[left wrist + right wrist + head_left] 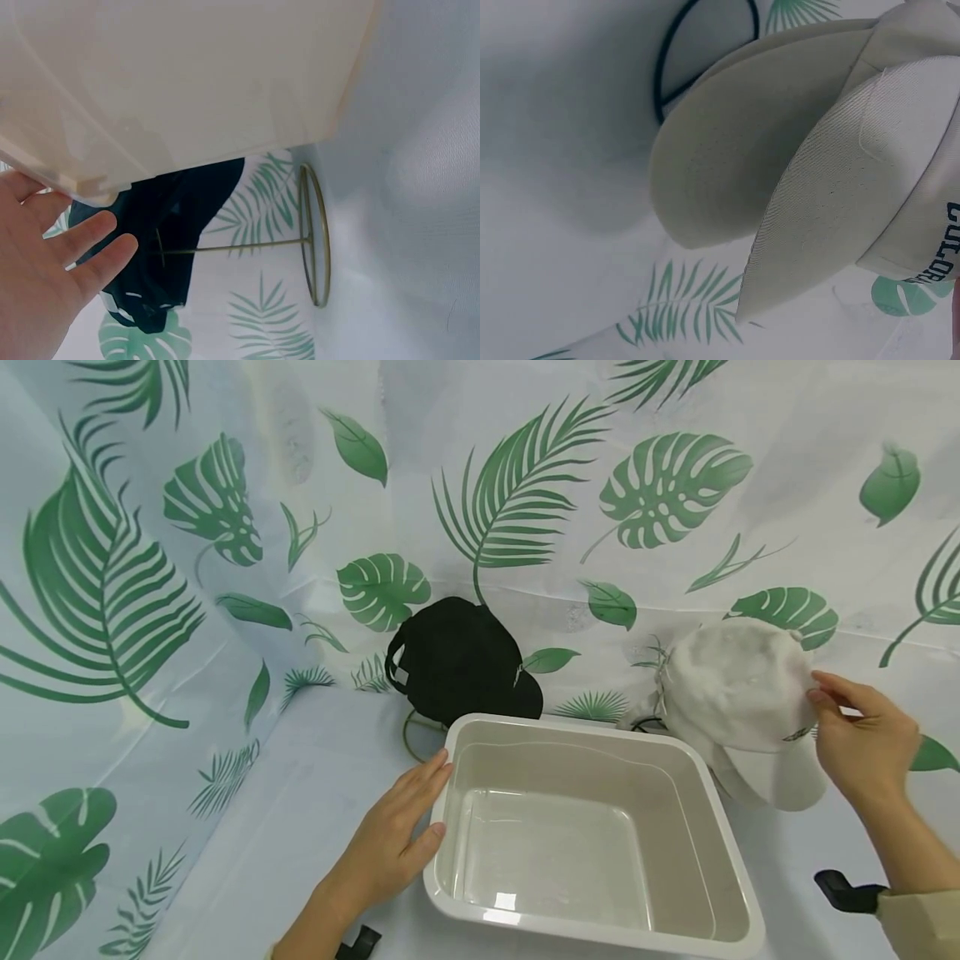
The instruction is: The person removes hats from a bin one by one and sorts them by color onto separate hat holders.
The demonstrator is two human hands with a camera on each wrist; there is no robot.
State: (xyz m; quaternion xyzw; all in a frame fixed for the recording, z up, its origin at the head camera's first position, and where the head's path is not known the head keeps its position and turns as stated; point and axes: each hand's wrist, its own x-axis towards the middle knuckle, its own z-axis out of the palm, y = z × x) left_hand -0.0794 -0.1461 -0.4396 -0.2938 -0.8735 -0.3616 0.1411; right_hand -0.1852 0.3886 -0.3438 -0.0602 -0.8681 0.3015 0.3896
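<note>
A beige plastic basin (555,860) stands in front of me. The straight fingers of my left hand (393,835) rest against its left rim. To its right, my right hand (870,735) pinches the side of a white cap (735,685) between thumb and fingers. Dark lettering shows on this cap's front in the right wrist view, where a second pale brim (720,150) lies just behind the upper brim (840,187). Behind the basin's left corner, a black cap (461,660) hangs on a brass-coloured wire stand (247,246).
A dark ring base (664,67) stands beneath the pale caps. Leaf-printed white cloth (510,510) covers the wall behind and the left side. Black mounts (847,893) stick out near both wrists.
</note>
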